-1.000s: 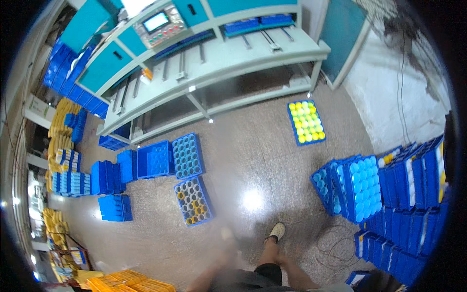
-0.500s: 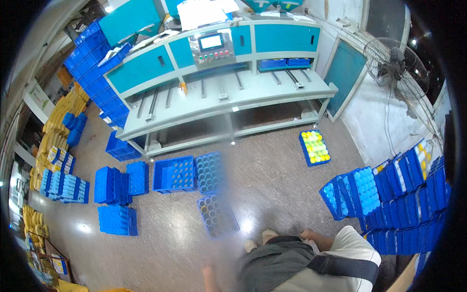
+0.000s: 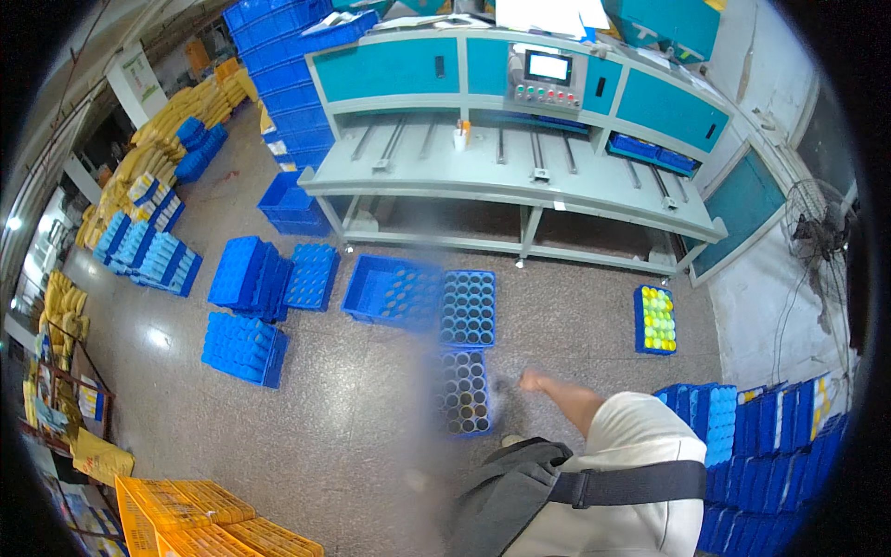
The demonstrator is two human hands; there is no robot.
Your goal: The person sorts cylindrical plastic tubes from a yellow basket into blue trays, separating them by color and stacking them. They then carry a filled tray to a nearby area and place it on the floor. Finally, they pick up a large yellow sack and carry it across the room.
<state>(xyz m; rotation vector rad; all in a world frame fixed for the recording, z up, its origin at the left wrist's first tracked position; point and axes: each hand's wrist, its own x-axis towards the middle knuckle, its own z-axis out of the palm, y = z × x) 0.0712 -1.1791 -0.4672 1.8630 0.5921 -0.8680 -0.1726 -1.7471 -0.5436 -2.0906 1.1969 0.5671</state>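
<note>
My right hand [image 3: 533, 380] reaches forward over the floor, just right of a blue tray [image 3: 490, 420] with rows of round dark-looking cups. It is small and blurred, so its fingers do not show clearly, and I see nothing in it. My left hand [image 3: 420, 480] is a faint smear low in the middle, left of my dark apron; its fingers cannot be made out. Just beyond the near tray lies a second blue tray [image 3: 469, 309] of round cups. Left of that stands a blue crate [image 3: 371, 302] with rounded pieces inside, partly hidden by a blurred streak.
A long grey workbench [image 3: 427, 172] with teal cabinets spans the far side. Stacked blue trays stand at left [image 3: 246, 278] and right [image 3: 770, 464]. A tray of yellow-green cups [image 3: 658, 318] sits right. Orange crates [image 3: 176, 506] are near left; a fan [image 3: 817, 218] is at the right wall.
The view has turned left, so the bench and trays sit further right and orange crates appear. My right arm has stretched forward, away from my body, toward the near tray.
</note>
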